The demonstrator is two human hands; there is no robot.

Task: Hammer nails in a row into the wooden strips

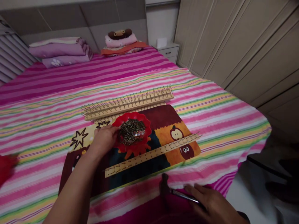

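Observation:
At the left rim of a scalloped red bowl (149, 124) is my left hand (105, 138), its fingers closed over the edge with the tips close to the nails (132, 132) heaped inside. My right hand (210, 200), low on the right, is round the handle of a hammer (183, 195); the hammer's dark head points left, slightly blurred. Between the two hands lies a narrow wooden strip (149, 154) with nails set along it in rows. Bowl and strip rest on a printed mat (161, 116) with cartoon apples.
Beyond the bowl lie more nail-studded wooden strips (128, 105), nails pointing up. All this is on a bed with a striped sheet (210, 115). Folded bedding (62, 53) and a pillow pile (121, 42) sit by the headboard. A wardrobe (233, 40) stands right; a blurred red object (7, 168) is left.

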